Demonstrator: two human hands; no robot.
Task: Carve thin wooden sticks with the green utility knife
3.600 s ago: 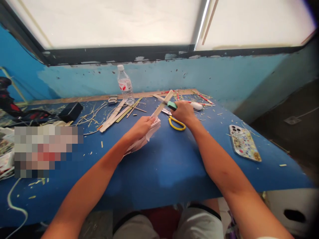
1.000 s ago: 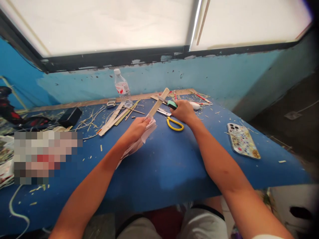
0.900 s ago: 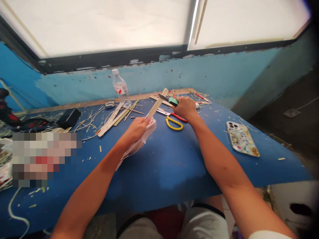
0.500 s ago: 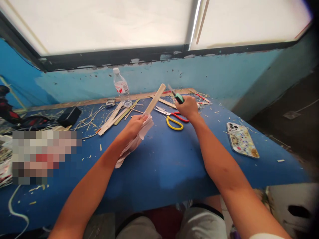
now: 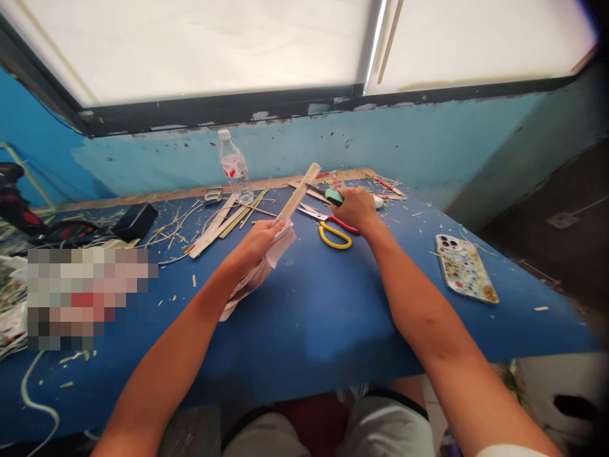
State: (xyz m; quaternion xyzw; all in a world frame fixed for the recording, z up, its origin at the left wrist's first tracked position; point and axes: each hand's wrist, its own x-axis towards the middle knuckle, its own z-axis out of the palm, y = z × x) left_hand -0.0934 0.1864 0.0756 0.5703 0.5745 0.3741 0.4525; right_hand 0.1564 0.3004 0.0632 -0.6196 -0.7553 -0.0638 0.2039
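Note:
My left hand (image 5: 261,240) is closed round the lower part of a pale, flat strip of wood or bamboo (image 5: 301,190), with a crumpled white cloth or paper (image 5: 280,246) bunched against it. The strip tilts up and to the right. In my right hand (image 5: 360,208) is a knife with a green and black handle (image 5: 333,196). Its blade points left and meets the strip's right edge near the upper end; whether it bites in I cannot tell. Scissors with one red and one yellow handle (image 5: 335,235) lie open on the table just below.
On the blue table (image 5: 323,317) are several flat strips (image 5: 216,225), a water bottle (image 5: 235,168), a black box (image 5: 136,221) and scattered shavings. A phone in a patterned case (image 5: 466,268) lies at the right. A white cord (image 5: 40,406) curls at the lower left.
The knife in my right hand has swung down and left, from apart beyond the strip's tip to its edge. My left hand holds the strip almost as before.

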